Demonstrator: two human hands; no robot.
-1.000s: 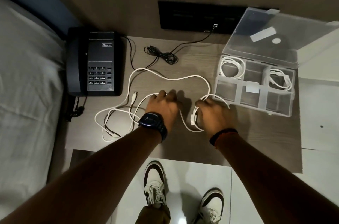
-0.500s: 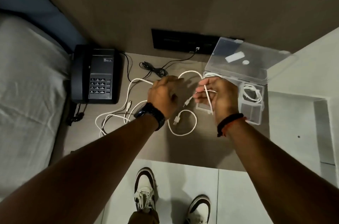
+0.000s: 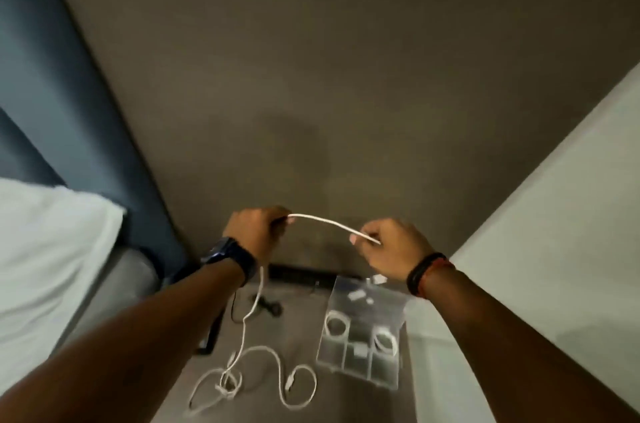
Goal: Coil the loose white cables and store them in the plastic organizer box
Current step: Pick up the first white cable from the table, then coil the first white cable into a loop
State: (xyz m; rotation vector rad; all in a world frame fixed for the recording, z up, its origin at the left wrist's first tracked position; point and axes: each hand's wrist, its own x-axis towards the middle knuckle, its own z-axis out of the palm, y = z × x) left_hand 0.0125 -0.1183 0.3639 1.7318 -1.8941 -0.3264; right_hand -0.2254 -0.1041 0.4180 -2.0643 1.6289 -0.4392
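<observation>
My left hand point(image 3: 254, 232) and my right hand point(image 3: 391, 246) are raised high above the table, each pinching the same white cable point(image 3: 329, 223), which spans between them in a shallow arc. From my left hand the cable hangs down to the table. More loose white cable point(image 3: 277, 377) lies in loops on the tabletop. The clear plastic organizer box point(image 3: 363, 374) sits open at the right, with a coiled white cable point(image 3: 336, 325) in one back compartment and another coil point(image 3: 385, 341) in the neighbouring one.
A black cord point(image 3: 268, 306) lies near the dark wall panel point(image 3: 298, 273) at the table's back. A black telephone's edge point(image 3: 211, 336) shows under my left forearm. A bed with a white pillow point(image 3: 45, 249) is at the left. A pale wall rises at right.
Both hands rose from the tabletop to well above it, carrying one cable and stretching a length between them. The camera tilted up, so the table now sits low in view.
</observation>
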